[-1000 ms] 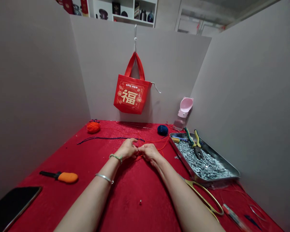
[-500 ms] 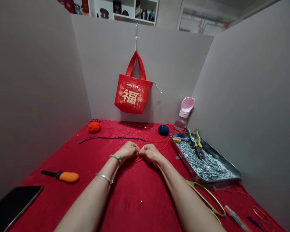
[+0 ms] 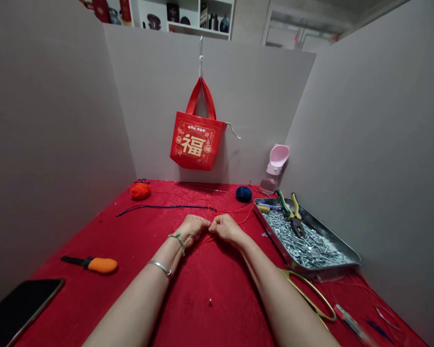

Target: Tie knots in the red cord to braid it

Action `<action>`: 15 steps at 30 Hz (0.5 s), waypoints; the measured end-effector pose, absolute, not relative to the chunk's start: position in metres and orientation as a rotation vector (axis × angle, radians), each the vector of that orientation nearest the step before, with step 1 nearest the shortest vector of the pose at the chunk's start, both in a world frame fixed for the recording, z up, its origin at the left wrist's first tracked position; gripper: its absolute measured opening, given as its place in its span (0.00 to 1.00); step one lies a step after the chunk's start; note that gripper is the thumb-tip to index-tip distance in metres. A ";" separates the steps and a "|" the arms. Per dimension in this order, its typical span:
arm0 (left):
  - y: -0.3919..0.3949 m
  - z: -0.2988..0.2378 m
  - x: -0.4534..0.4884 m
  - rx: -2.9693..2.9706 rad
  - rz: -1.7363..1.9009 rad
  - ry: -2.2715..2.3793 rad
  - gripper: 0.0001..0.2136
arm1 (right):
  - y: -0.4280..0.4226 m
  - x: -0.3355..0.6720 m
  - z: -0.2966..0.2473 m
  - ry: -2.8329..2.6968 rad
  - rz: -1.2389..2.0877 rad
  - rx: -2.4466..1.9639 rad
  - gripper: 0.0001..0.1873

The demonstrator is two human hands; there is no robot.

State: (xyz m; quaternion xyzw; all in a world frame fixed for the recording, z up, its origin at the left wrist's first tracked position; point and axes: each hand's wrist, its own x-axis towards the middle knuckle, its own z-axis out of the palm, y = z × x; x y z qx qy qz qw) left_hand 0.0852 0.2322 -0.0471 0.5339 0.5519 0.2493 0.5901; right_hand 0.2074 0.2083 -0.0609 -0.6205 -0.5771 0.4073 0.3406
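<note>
Your left hand point(image 3: 191, 230) and right hand point(image 3: 226, 229), both curled closed and meeting at mid-table, pinch a thin red cord point(image 3: 208, 208) between the fingertips. Your fingers hide the pinched stretch; the cord runs out from them across the table. A braided green bracelet point(image 3: 179, 240) and a plain silver bangle point(image 3: 158, 267) circle your left wrist. Beyond your hands, a red cloth tabletop point(image 3: 202, 308) holds a round orange-red yarn ball point(image 3: 140, 191), a round navy yarn ball point(image 3: 243, 193) and a long dark-blue cord point(image 3: 166, 206). To your right, a shallow steel tray point(image 3: 275, 236) brims with silver screws point(image 3: 304, 243) beneath green- and yellow-handled pliers point(image 3: 297, 227), with gold-handled scissors point(image 3: 311, 294) just below it. To your left lie an orange-handled tool point(image 3: 101, 265) and a black smartphone point(image 3: 21, 308). Ahead, a red tote bag point(image 3: 196, 145) printed with the character 福 hangs on a grey partition point(image 3: 260, 106).
</note>
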 end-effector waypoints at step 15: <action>0.242 -0.058 0.076 1.086 0.589 1.053 0.04 | 0.158 0.172 0.009 -2.439 0.781 -1.691 0.06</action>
